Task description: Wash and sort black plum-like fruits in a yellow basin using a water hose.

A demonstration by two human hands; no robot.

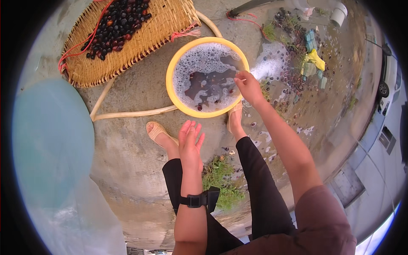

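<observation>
A round yellow plastic basin [170, 79] holds foamy, murky water with a few dark red fruits showing at its surface. My right hand [248, 86] is at the basin's right rim with its fingers curled; whether it grips the rim or something small, I cannot tell. Below the basin my left hand [190, 140] is raised with its fingers apart and nothing in it. At the upper left a woven bamboo basket [149, 38] bears many dark purple and red fruits [118, 27], with a red string lying across them.
A pale pole frame [137, 114] lies beneath basket and basin. Wet ground on the right carries suds, scattered dark fruits, grass tufts [220, 181] and a yellow scrap [315, 60]. A white pipe [338, 14] ends at the top right. Large pale blue sheeting [54, 137] stands left.
</observation>
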